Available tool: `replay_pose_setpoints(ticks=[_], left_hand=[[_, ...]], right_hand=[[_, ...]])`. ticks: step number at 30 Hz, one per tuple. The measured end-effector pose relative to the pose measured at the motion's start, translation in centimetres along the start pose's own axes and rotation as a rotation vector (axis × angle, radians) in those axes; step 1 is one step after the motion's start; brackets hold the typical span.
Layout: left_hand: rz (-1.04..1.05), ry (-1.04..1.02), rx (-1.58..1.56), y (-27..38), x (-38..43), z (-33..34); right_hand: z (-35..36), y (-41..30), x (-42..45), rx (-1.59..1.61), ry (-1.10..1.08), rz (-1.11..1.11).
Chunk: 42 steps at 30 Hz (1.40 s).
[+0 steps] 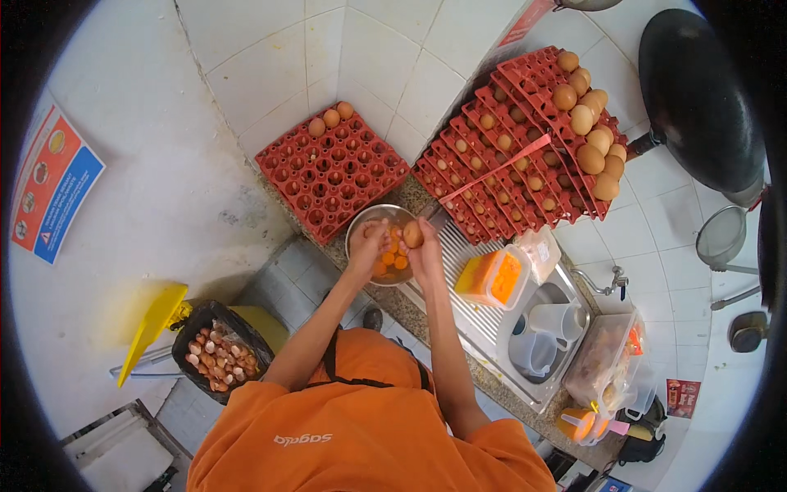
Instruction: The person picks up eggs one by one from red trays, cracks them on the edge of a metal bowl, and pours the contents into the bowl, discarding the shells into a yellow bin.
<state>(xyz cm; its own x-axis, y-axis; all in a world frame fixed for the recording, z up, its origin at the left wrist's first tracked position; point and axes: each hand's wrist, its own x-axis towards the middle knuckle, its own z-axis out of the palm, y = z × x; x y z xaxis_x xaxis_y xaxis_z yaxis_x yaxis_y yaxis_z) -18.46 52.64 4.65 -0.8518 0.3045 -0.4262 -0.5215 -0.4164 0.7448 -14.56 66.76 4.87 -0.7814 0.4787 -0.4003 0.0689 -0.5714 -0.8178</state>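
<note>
My right hand (427, 253) grips a brown egg (412, 234) above the right side of a round metal bowl (391, 284). Over the bowl's left side is my left hand (369, 247), its fingers curled; whether they enclose something cannot be made out. Several orange yolks (393, 258) lie in the bowl, partly hidden by my hands. Just behind the bowl, a red egg tray (332, 178) carries 3 brown eggs (331, 117) at its far corner, and its other visible cups hold no eggs.
Tall stacked red trays of eggs (510, 154), bound with a strap, stand at the back right. A tub of orange liquid (492, 277) rests on the drainboard beside a sink with plastic jugs (533, 352). A black-lined bin of eggshells (221, 357) is at lower left.
</note>
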Motion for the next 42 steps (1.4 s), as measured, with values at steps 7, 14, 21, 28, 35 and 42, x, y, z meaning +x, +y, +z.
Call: replay_pose_setpoints(ticks=[7, 14, 21, 28, 35, 42], left_hand=[[0.420, -0.314, 0.663, 3.0, 0.4, -0.6], [0.553, -0.458, 0.850, 4.0, 1.9, -1.7], [0.896, -0.479, 1.298, 3.7, 2.0, -1.0], [0.889, -0.375, 1.439, 4.5, 1.7, -1.0], [0.971, -0.321, 1.136, 3.9, 1.3, -0.9], [0.710, -0.348, 0.814, 3.4, -0.4, -1.4]], right_hand=[[0.1, -3.0, -1.7, -0.008, -0.335, 0.261], [-0.5, -0.8, -0.3, -0.286, -0.390, 0.207], [-0.5, 2.8, 1.2, -1.101, -0.272, -0.616], [0.1, 0.9, -1.5, -1.170, -0.302, -0.747], [-0.1, -0.3, -1.8, -1.235, -0.343, -0.882], [0.9, -0.1, -2.5, -0.246, -0.377, 0.018]])
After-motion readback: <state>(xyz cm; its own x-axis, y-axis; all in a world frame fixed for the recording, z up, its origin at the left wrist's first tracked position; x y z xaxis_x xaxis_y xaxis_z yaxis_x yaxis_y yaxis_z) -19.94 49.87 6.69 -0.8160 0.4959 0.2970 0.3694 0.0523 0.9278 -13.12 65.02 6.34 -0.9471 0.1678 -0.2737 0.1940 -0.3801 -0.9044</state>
